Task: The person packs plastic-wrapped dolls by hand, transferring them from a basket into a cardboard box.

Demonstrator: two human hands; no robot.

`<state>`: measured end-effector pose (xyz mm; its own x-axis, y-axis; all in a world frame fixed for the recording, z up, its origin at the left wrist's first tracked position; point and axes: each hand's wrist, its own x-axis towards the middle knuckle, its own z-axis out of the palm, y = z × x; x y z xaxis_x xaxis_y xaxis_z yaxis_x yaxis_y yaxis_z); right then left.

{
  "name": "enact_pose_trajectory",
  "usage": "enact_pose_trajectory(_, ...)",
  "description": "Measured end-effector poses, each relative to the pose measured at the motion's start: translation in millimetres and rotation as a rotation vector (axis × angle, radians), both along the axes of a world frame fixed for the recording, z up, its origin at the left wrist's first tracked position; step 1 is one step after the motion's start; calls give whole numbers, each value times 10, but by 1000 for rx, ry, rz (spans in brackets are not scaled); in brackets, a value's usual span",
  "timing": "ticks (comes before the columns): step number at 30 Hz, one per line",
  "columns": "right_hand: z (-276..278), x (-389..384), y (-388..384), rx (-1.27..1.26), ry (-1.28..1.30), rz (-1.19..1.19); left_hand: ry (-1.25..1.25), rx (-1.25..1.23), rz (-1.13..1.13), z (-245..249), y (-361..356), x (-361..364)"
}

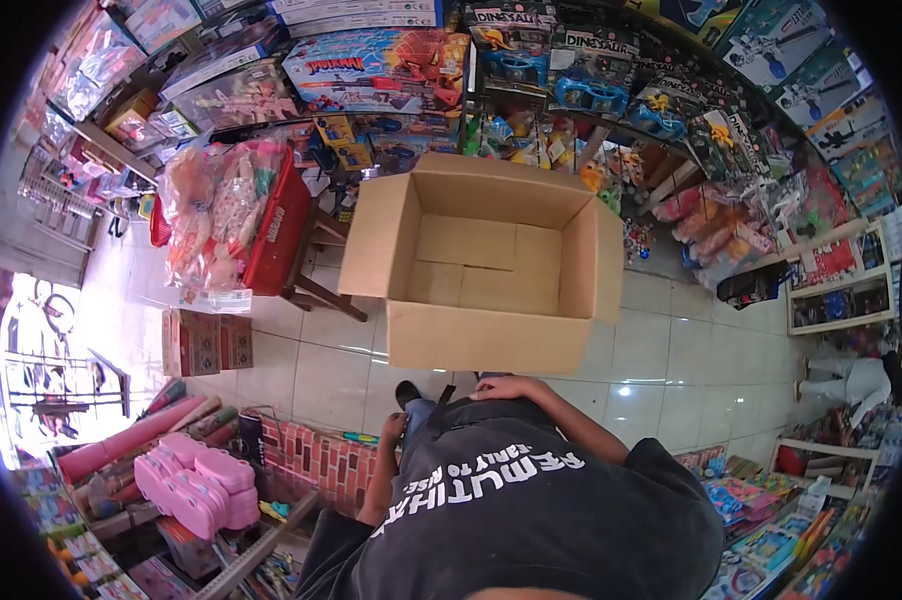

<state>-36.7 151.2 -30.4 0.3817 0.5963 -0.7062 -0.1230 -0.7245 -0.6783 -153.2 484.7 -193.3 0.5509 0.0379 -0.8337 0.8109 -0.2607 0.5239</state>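
My right hand (501, 388) lies at the front of my waist, its fingers stretched out and nothing held in them. Beside my thigh on the other side hangs my left hand (393, 428), small in view, with its fingers mostly hidden. An open cardboard box (486, 340) stands in front of me, flaps folded outward and its inner bottom bare. Both hands are apart from the box, the right one nearest its front flap. A strap end (448, 393) shows at my waist between the hands.
A red crate (283, 225) of bagged dolls rests on a wooden stool (323, 290) at left, with printed cartons (193, 342) below. Toy shelves with a Spider-Man box (376, 70) line the back. Pink cases (196, 485) sit behind my left side. Another person (851, 385) is at far right.
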Motion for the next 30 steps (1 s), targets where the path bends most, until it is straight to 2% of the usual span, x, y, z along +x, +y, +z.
enact_pose_trajectory(1, -799, -182, -19, 128, -84, -116, 38, 40, -65, 99, 60, 62)
enact_pose_trajectory(2, -961, -266, 51, 131, -86, -119, 36, 43, -68, 172, 141, 91)
enact_pose_trajectory(4, -1086, -347, 212, -87, -72, -449, -41, -94, 48, 330, 261, 189)
enact_pose_trajectory(5, -1126, -380, 288, -88, -77, -446, -91, -75, 125, 440, 308, 219)
enact_pose_trajectory(7, -1204, -464, 476, -318, -74, -444, -104, -61, 95, 483, 542, 253)
enact_pose_trajectory(10, -1361, -484, 835, -300, -115, -338, -134, -25, 74, 469, 918, 182)
enact_pose_trajectory(12, -1424, -460, 1097, -266, -133, -293, -240, 56, -33, 408, 1182, 116)
enact_pose_trajectory(14, -1392, -352, 1387, -227, -155, -233, -279, 68, 35, 355, 1362, 35)
enact_pose_trajectory(18, -1097, -62, 1875, -62, -183, -165, -437, 69, 130, 411, 1549, -57)
enact_pose_trajectory(20, -906, 114, 2130, 17, -188, -138, -520, 76, 141, 598, 1585, -4)
enact_pose_trajectory(23, -556, 341, 2596, 339, -92, -201, -676, 84, 188, 1136, 1613, 228)
enact_pose_trajectory(27, 398, 753, 3193, 369, 88, -247, -863, 118, 347, 1909, 1798, 733)
enact_pose_trajectory(29, 675, 1005, 3428, 560, 104, -410, -955, 176, 375, 2340, 1962, 1007)
enact_pose_trajectory(30, 843, 1143, 3539, 562, 107, -400, -1043, 225, 389, 2541, 2053, 1137)
